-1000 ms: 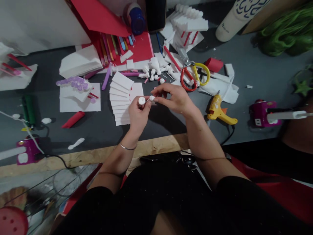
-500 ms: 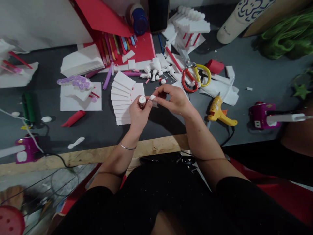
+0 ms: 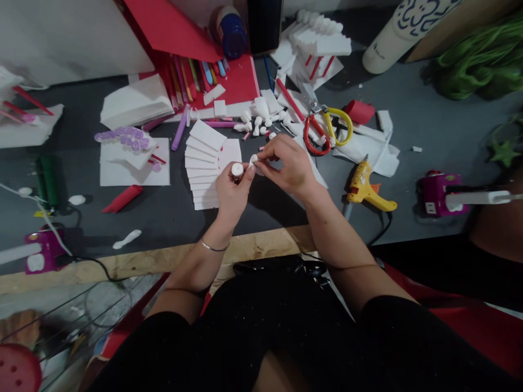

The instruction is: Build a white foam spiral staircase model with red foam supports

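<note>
Watching remotely, I see the left hand (image 3: 231, 191), which also holds a white roll (image 3: 237, 170), and the right hand (image 3: 293, 166) pinching a small white piece (image 3: 254, 158) between them, glue gun (image 3: 363, 187) at three o'clock.

The left hand (image 3: 231, 190) holds a white roll (image 3: 237, 170) while its fingertips and those of the right hand (image 3: 292, 166) pinch a small white piece (image 3: 254, 158) just beside it. White layered strips (image 3: 201, 161) fan out on the dark table (image 3: 169, 220) near the left hand; scissors (image 3: 314, 107) and a yellow glue gun (image 3: 363, 185) lie rightward.
</note>
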A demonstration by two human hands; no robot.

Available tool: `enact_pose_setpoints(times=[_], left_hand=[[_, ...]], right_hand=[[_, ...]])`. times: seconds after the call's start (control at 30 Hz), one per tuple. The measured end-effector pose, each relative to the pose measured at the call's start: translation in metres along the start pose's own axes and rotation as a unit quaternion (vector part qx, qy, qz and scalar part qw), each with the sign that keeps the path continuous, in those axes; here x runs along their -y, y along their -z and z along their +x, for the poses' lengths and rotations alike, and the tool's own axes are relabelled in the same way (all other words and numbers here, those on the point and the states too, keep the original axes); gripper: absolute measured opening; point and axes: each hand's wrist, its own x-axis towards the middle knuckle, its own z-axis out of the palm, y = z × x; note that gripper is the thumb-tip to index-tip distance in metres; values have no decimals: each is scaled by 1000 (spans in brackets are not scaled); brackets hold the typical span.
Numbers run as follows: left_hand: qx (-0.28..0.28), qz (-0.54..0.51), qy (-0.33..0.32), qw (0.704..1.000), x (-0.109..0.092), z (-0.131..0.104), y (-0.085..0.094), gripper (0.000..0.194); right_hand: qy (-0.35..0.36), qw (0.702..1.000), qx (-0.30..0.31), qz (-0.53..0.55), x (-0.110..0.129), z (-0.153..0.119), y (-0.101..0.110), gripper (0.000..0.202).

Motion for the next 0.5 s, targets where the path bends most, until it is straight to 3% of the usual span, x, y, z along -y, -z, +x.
enact_pose_setpoints(times=[0.2,0.5], left_hand=[[-7,36,-57,998,-7,-2,3,35],[-39,37,-23,998,5,4,5,40]], right_hand=[[-30,999,14,-26,4,-3,-4,10],[-1,1000,21,7,9,-3,-5,13]])
